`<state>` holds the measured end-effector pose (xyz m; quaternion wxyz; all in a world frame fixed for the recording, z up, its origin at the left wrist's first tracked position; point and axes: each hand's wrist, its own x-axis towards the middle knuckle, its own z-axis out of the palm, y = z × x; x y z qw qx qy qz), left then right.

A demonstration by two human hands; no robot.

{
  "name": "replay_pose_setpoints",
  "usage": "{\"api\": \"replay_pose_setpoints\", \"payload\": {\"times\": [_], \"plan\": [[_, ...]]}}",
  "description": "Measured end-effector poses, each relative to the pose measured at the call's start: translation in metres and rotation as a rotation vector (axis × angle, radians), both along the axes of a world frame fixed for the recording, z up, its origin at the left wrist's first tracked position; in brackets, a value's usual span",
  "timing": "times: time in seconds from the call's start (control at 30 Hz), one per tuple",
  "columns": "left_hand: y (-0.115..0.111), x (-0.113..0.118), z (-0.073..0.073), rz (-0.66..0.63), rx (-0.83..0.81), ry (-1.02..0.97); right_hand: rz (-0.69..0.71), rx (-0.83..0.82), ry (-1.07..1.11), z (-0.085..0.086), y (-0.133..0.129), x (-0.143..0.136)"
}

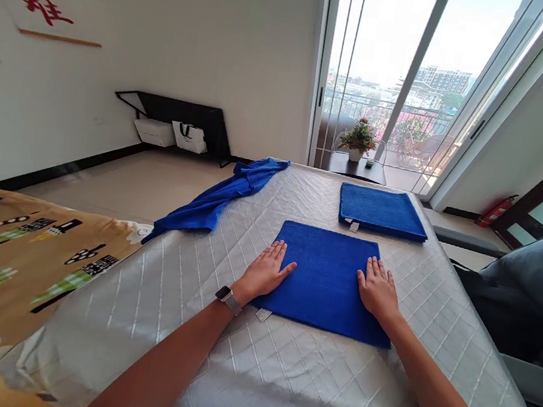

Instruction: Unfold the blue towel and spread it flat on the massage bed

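Note:
A flat blue towel (323,285) lies as a neat rectangle on the silvery quilted bed cover, a small white label showing at its near left corner. My left hand (266,271), with a watch at the wrist, rests flat on its left edge, fingers stretched forward. On the opposite edge my right hand (378,289) also lies flat with fingers extended. Both palms face down and neither grips anything. Farther back to the right sits a stack of folded blue towels (381,211) with white tags at its front.
A crumpled blue cloth (233,191) hangs over the bed's left side. Patterned tan fabric (31,257) spreads at the lower left. Dark bulky fabric (537,288) borders the right side. Beyond the bed stands a small table (374,171) with a potted plant (358,141).

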<state>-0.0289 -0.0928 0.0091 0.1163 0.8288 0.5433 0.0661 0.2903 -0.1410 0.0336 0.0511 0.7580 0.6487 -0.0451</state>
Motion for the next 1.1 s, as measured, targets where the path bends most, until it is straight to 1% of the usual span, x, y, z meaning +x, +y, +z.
{"api": "replay_pose_setpoints", "payload": {"times": [0.13,0.23,0.37,0.5,0.6,0.67,0.73,0.8,0.83,0.87,0.93,1.0,1.03,1.1], "plan": [[0.0,-0.001,0.0,-0.006,-0.009,-0.001,0.058,-0.081,0.015,0.0,-0.025,-0.003],[0.0,-0.001,-0.002,-0.014,0.013,0.005,0.046,-0.069,0.028,-0.002,-0.039,-0.006],[0.002,-0.002,-0.004,-0.024,0.015,0.024,0.005,-0.061,0.04,0.0,-0.043,-0.009],[0.003,-0.006,-0.002,-0.036,0.014,0.037,0.005,-0.058,0.076,0.003,-0.042,-0.01],[0.004,-0.008,0.004,-0.036,0.011,0.052,0.01,-0.054,0.085,0.005,-0.042,-0.01],[0.004,-0.009,0.013,-0.036,0.017,0.064,0.014,-0.049,0.078,0.004,-0.043,-0.01],[0.0,-0.004,0.024,-0.029,0.043,0.068,0.019,-0.043,0.071,0.003,-0.042,-0.011],[-0.008,0.008,0.035,-0.059,0.091,0.044,0.022,-0.037,0.074,0.001,-0.041,-0.011],[-0.013,0.018,0.04,-0.112,0.112,0.02,0.021,-0.035,0.081,0.001,-0.041,-0.011],[-0.02,0.031,0.045,-0.195,0.125,-0.009,0.019,-0.034,0.088,0.001,-0.041,-0.011],[-0.035,0.06,0.05,-0.402,0.123,-0.065,0.017,-0.035,0.1,0.002,-0.041,-0.012],[-0.049,0.092,0.05,-0.573,0.105,-0.109,0.022,-0.034,0.094,0.004,-0.042,-0.011],[-0.055,0.106,0.048,-0.618,0.099,-0.129,0.037,-0.036,0.084,0.005,-0.043,-0.011],[-0.062,0.128,0.044,-0.648,0.098,-0.163,0.091,-0.047,0.063,0.007,-0.045,-0.01]]}}
